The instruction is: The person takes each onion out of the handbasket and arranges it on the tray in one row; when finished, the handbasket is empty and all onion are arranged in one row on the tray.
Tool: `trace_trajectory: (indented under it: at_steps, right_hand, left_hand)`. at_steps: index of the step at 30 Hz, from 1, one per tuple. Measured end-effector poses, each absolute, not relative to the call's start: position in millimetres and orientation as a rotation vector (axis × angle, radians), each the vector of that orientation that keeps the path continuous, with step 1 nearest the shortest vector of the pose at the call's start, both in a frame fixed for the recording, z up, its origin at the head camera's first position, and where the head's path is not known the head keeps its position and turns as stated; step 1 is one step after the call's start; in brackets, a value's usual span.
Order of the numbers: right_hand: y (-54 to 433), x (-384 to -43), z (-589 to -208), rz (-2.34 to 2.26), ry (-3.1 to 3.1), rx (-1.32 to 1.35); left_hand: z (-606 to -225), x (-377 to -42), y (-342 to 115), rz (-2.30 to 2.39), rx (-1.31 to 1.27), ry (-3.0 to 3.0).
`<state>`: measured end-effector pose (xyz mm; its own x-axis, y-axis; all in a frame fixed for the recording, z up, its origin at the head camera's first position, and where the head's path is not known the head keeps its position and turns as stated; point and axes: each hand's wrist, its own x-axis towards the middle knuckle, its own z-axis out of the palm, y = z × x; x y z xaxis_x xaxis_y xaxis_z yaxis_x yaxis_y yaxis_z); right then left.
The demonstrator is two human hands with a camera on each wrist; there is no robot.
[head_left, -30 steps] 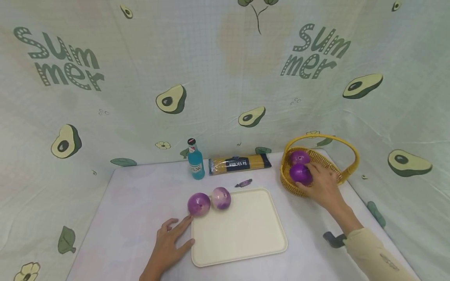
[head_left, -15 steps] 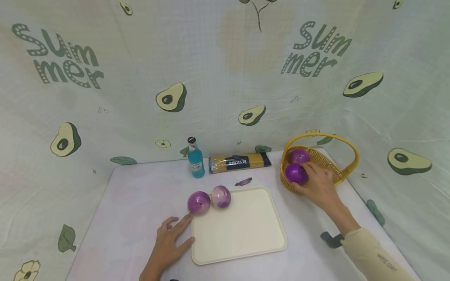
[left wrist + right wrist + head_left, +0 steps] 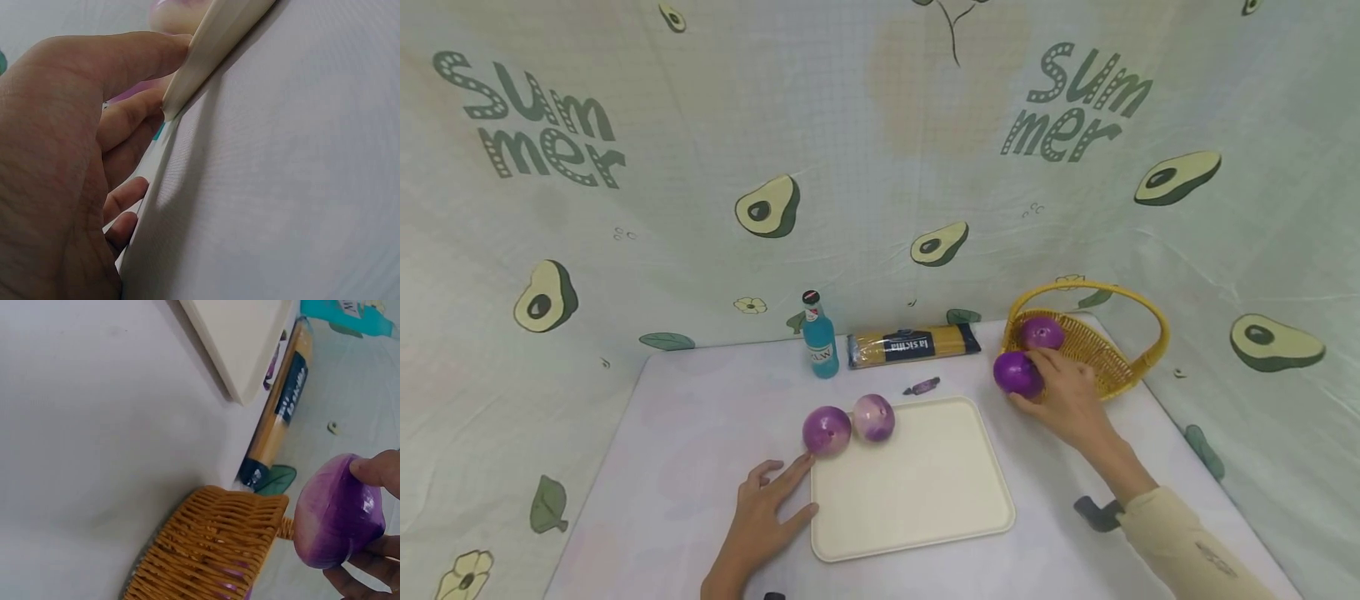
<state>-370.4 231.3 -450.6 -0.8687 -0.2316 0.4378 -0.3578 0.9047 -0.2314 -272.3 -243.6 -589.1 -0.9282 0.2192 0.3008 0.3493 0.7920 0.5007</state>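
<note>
In the head view my right hand (image 3: pixel 1067 398) holds a purple onion (image 3: pixel 1018 374) over the near left rim of the wicker basket (image 3: pixel 1105 350). Thumb and fingers grip the onion's sides in the right wrist view, where it shows clear above the basket. Another onion (image 3: pixel 1042 333) lies inside the basket. My left hand (image 3: pixel 763 508) rests at the left edge of the cream tray (image 3: pixel 917 492), thumb and fingertips touching its rim, fingers loosely extended. Two more onions, a purple one (image 3: pixel 827 431) and a paler one (image 3: pixel 874 418), sit at the tray's far left corner.
Behind the tray stand a blue bottle (image 3: pixel 820 343) and a pack of spaghetti (image 3: pixel 913 346). A small purple wrapped candy (image 3: pixel 922 387) lies between pack and tray. The basket's tall handle (image 3: pixel 1159 333) arches over it. A printed cloth (image 3: pixel 850 167) hangs behind the table.
My right hand has lifted the onion from inside the basket and carried it left to the rim. The left hand has stayed at the tray's edge.
</note>
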Motion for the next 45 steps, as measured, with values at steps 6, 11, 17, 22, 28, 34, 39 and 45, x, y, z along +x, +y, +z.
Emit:
trace_trajectory:
  at_steps: [6,11,17,22,28,34,39,45]
  right_hand:
    - [224,-369,-451,0.424,-2.684,0.450]
    - [219,-367,-454,0.420,-2.675,0.483]
    - [213,-366,-458,0.448,-2.655,0.514]
    - [208,-366,-460,0.439,-2.638,0.540]
    - [204,-366,-463,0.429,-2.626,0.573]
    - [197,-365,-464,0.449,-2.644,0.579]
    - [192,-364,-465,0.454,-2.663,0.583]
    - [186,-364,-467,0.475,-2.709,0.563]
  left_hand:
    - [-587,-272,-243,-0.824,-0.452,-2.740]
    - [-586,-272,-242,-0.820,-0.457,-2.740]
    - [-586,-272,-242,-0.817,-0.458,-2.744]
    - [-586,-272,-242,-0.809,-0.460,-2.740]
    - [-586,-271,-242,-0.807,-0.464,-2.714]
    - [-585,-271,-241,-0.793,-0.457,-2.720]
    - [-583,-270,-240,-0.810,-0.434,-2.745]
    - [-584,-271,-241,-0.825,-0.411,-2.782]
